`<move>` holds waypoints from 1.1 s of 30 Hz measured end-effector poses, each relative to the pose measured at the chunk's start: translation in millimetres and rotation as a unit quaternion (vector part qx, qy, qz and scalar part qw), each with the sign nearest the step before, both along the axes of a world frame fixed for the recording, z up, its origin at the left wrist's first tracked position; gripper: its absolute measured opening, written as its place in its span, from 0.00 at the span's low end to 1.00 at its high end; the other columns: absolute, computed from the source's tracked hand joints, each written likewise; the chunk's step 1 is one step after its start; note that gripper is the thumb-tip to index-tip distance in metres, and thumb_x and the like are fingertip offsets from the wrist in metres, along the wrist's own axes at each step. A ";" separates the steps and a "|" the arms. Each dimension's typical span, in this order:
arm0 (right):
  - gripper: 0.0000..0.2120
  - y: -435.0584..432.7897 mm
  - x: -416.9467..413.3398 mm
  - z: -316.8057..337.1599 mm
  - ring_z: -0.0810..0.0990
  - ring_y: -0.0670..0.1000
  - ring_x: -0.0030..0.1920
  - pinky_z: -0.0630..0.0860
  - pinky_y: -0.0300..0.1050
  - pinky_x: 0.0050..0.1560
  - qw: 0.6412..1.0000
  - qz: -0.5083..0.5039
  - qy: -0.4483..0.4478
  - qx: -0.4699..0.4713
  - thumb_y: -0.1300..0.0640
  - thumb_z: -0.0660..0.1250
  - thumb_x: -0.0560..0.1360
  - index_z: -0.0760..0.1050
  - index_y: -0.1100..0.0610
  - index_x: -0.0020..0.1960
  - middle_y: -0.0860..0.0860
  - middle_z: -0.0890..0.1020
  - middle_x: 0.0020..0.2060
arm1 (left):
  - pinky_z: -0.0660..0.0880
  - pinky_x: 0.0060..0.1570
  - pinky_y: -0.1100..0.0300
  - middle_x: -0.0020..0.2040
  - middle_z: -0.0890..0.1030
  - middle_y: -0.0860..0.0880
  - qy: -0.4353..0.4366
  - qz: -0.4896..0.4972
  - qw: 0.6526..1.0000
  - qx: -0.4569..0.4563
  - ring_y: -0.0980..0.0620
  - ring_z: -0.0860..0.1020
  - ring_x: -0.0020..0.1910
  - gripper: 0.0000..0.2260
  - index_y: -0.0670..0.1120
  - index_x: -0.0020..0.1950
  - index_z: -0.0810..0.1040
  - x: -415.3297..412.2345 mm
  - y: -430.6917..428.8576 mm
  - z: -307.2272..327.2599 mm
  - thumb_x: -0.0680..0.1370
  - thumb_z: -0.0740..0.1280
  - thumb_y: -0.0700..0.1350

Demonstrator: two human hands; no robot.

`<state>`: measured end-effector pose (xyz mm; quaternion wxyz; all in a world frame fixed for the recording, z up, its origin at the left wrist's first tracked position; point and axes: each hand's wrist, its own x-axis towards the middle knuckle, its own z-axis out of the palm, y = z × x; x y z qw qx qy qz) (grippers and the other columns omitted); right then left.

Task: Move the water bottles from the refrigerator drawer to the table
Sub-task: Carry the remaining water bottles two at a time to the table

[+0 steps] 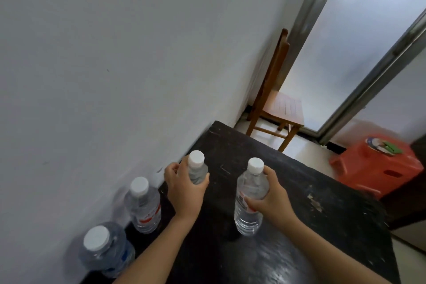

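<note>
Over the dark table [299, 191] I hold two clear water bottles with white caps. My left hand [184, 189] grips one bottle [196, 168] near its neck, close to the wall, with its lower body hidden behind the hand. My right hand [272, 198] grips the other bottle [250, 200] around its middle, upright, its base at the table top. Two more bottles stand upright along the wall: one with a red label [144, 206] and one with a blue label [105, 251]. No refrigerator drawer is in view.
The table's left side runs against a white wall [115, 76]. Beyond the table's far edge stand a wooden chair [276, 104] and a glass door [359, 41]. An orange plastic stool [378, 166] with small items on it stands to the right on the floor.
</note>
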<state>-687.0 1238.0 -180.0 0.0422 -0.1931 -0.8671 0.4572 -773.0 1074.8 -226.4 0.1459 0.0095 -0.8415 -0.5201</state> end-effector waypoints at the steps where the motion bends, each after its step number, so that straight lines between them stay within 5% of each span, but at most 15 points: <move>1: 0.37 -0.1 -8.0 -0.2 0.73 0.47 0.56 0.74 0.38 0.50 1.000 0.003 -0.004 -0.006 0.64 0.75 0.65 0.57 0.42 0.63 0.45 0.71 0.54 | 0.69 0.45 0.55 0.54 0.70 0.41 -0.005 0.008 1.000 0.007 0.41 0.73 0.53 0.27 0.42 0.59 0.74 -1.9 1.3 -0.3 0.62 0.78 0.42; 8: 0.35 -13.3 -79.3 -9.4 0.71 0.45 0.57 0.72 0.44 0.57 0.997 0.050 0.027 0.048 0.59 0.76 0.65 0.60 0.41 0.62 0.40 0.71 0.52 | 0.65 0.47 0.58 0.51 0.62 0.49 0.003 0.079 0.995 0.053 0.41 0.70 0.52 0.26 0.46 0.57 0.74 -19.8 2.2 -12.1 0.62 0.77 0.38; 12: 0.35 -25.1 -124.1 -18.1 0.69 0.52 0.64 0.69 0.55 0.64 0.990 0.101 0.035 0.089 0.55 0.76 0.64 0.64 0.47 0.67 0.47 0.74 0.61 | 0.65 0.51 0.57 0.53 0.61 0.49 -0.010 0.111 0.991 0.070 0.44 0.68 0.53 0.27 0.42 0.58 0.73 -25.5 2.5 -18.6 0.61 0.78 0.36; 15: 0.28 -37.7 -152.6 -15.2 0.73 0.49 0.59 0.72 0.46 0.60 0.989 0.121 0.048 0.063 0.59 0.76 0.65 0.69 0.53 0.62 0.47 0.76 0.55 | 0.64 0.55 0.57 0.55 0.61 0.50 0.010 0.113 0.991 0.076 0.51 0.64 0.54 0.29 0.40 0.58 0.72 -28.0 1.9 -23.4 0.61 0.78 0.34; 18: 0.27 -49.8 -172.8 -17.2 0.74 0.46 0.54 0.73 0.43 0.56 0.988 0.139 0.048 0.036 0.61 0.75 0.65 0.69 0.55 0.60 0.46 0.75 0.51 | 0.64 0.57 0.56 0.58 0.64 0.45 0.019 0.109 0.990 0.090 0.46 0.66 0.58 0.31 0.40 0.60 0.70 -35.1 0.0 -32.6 0.61 0.78 0.34; 22: 0.30 -54.7 -184.2 -32.2 0.74 0.48 0.56 0.73 0.43 0.56 0.988 0.147 0.031 0.018 0.60 0.75 0.65 0.67 0.54 0.63 0.50 0.76 0.57 | 0.66 0.58 0.53 0.60 0.66 0.33 0.039 0.111 0.991 0.059 0.36 0.69 0.58 0.34 0.44 0.61 0.65 -40.4 0.0 -34.8 0.61 0.78 0.35; 28: 0.33 -56.6 -188.2 -31.8 0.74 0.50 0.58 0.71 0.42 0.55 0.987 0.160 -0.017 0.025 0.61 0.74 0.66 0.64 0.54 0.66 0.52 0.74 0.59 | 0.71 0.59 0.44 0.61 0.65 0.34 0.052 0.114 0.992 -0.014 0.37 0.69 0.59 0.36 0.47 0.62 0.62 -36.1 -4.7 -37.9 0.61 0.79 0.38; 33: 0.43 -50.5 -175.0 -28.2 0.62 0.57 0.68 0.64 0.53 0.66 0.972 0.167 -0.074 0.149 0.52 0.72 0.69 0.50 0.51 0.74 0.56 0.65 0.68 | 0.72 0.55 0.41 0.59 0.68 0.32 0.021 0.118 0.991 -0.062 0.34 0.70 0.56 0.35 0.44 0.62 0.64 -37.3 -5.5 -31.8 0.61 0.79 0.41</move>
